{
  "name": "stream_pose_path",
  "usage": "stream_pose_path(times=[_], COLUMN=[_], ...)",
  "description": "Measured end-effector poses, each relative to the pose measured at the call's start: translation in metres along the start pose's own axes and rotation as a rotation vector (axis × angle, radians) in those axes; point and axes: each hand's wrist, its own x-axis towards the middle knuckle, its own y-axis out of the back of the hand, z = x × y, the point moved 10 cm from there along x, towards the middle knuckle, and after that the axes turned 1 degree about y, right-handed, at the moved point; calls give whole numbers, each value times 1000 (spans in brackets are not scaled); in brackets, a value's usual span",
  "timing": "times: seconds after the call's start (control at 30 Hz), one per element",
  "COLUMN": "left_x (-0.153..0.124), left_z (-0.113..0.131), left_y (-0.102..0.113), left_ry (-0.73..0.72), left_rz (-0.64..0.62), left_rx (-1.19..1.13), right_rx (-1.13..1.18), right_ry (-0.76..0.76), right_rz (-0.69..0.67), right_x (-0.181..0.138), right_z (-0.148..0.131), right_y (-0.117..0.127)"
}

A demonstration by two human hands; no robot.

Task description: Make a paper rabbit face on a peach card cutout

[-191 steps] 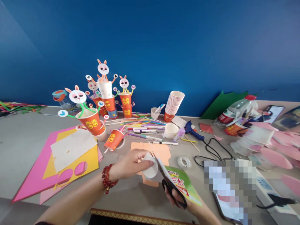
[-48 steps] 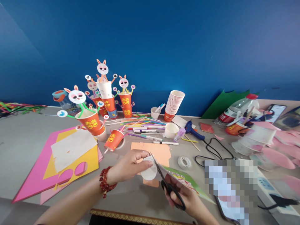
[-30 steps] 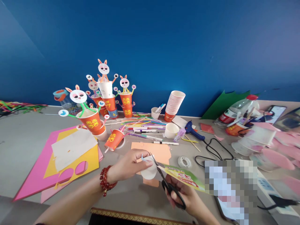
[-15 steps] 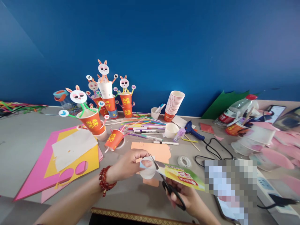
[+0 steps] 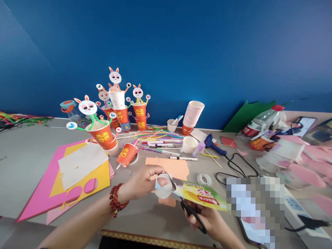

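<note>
Below the middle of the view, my left hand pinches a pale round piece of card between thumb and fingers. My right hand grips black-handled scissors, fingers in the loops. The blades point up and left, beside the round piece's right edge. A yellow and green printed card reaches from the blades over my right hand; whether it still joins the round piece I cannot tell. Under the hands lies orange paper.
Rabbit-faced paper cups stand at the left, behind pink and yellow sheets. A cup stack, glue gun and tape roll are farther back. At the right are a phone and power strip.
The blades look a little more closed along the round piece's right edge. Both hands keep nearly the same place.
</note>
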Motion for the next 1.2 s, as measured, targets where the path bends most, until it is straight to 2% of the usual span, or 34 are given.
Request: stream_pose_path(times=[0.5, 0.73, 1.2], left_x=[0, 0, -1], left_z=[-2, -2, -4], left_y=[2, 1, 0], left_ry=[18, 23, 41], left_rz=[18, 11, 1], left_rx=[42, 26, 19], right_rx=[15, 12, 55], right_ry=[-8, 27, 17], right_rz=[30, 3, -31], right_x=[0, -1, -1], right_z=[4, -5, -2], right_y=[5, 2, -1])
